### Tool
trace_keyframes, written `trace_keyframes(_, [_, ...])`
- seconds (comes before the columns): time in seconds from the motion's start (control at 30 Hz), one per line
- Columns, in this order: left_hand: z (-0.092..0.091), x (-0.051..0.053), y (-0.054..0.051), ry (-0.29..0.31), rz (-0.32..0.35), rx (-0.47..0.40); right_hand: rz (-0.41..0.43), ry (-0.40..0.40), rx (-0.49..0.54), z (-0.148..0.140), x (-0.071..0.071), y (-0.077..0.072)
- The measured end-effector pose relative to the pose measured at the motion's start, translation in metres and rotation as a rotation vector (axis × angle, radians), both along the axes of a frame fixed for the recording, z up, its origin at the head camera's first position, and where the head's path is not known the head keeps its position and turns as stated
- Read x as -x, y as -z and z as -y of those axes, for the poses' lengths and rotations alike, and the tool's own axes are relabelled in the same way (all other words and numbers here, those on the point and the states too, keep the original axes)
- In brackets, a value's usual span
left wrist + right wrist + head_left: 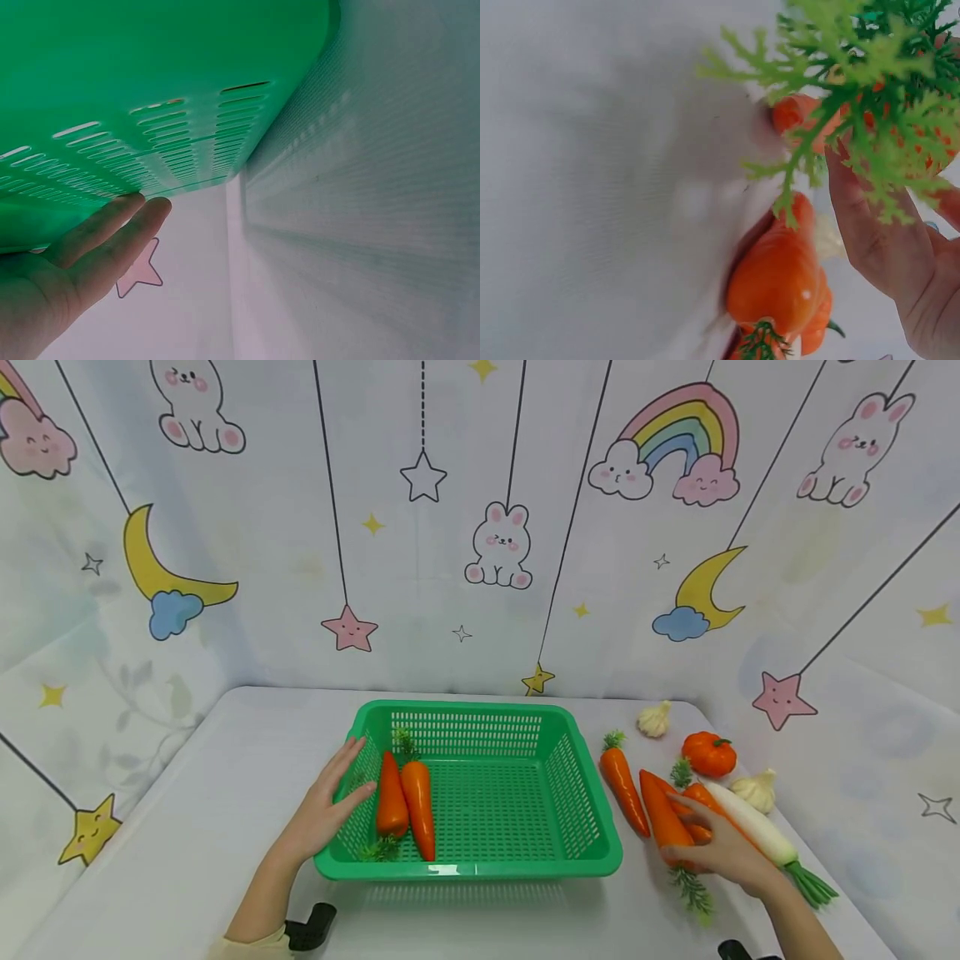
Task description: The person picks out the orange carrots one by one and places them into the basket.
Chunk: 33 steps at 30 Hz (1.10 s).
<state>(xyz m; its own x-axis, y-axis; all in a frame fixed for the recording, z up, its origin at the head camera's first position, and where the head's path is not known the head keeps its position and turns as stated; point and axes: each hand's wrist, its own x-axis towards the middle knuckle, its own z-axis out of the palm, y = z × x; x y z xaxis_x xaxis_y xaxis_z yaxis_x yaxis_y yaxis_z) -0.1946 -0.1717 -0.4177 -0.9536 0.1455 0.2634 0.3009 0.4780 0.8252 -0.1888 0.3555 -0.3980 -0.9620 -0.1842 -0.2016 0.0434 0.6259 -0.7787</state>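
A green plastic basket point(480, 870) stands on the table with two toy carrots inside, one carrot point(391, 797) beside the other carrot point(422, 810). My left hand point(330, 802) is at the basket's left rim, its fingers extended along the outer side and the thumb reaching over the rim. In the left wrist view two straight fingers point(124, 236) lie against the slotted wall. To the right of the basket, my right hand point(716, 843) grips a carrot point(662, 810) whose leafy top point(692, 893) points toward me. Those leaves point(840, 105) partly cover the fingers in the right wrist view.
Nearest the basket's right side lies another carrot point(621, 781). Around the right hand are a white radish point(757, 827), an orange pumpkin point(708, 754), a garlic bulb point(756, 790) and more carrots partly hidden. Another garlic bulb point(654, 720) sits farther back. A patterned cloth wall point(450, 560) borders the table.
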Motion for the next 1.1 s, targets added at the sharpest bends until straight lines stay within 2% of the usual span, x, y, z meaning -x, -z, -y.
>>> trace_keyframes(0.23, [-0.001, 0.000, -0.001, -0.001, 0.003, 0.000, -0.045, 0.002, 0.007, 0.006, 0.000, -0.012])
trace_keyframes(0.53, [-0.001, -0.001, -0.003, -0.004, 0.004, 0.001, -0.118, 0.015, -0.043, 0.014, 0.003, -0.026])
trace_keyframes(0.67, [-0.001, -0.001, -0.003, -0.003, 0.003, 0.002, -0.182, -0.006, -0.095, 0.018, 0.005, -0.034])
trace_keyframes(0.77, [-0.001, -0.001, -0.003, 0.000, 0.001, 0.001, -0.180, -0.007, -0.069, 0.024, 0.006, -0.042])
trace_keyframes(0.9, [-0.001, -0.001, -0.004, 0.004, 0.003, -0.003, -0.136, -0.005, 0.001, 0.032, 0.008, -0.053])
trace_keyframes(1.1, [-0.001, -0.002, -0.004, 0.004, 0.003, -0.002, -0.138, -0.039, 0.012, 0.043, 0.015, -0.065])
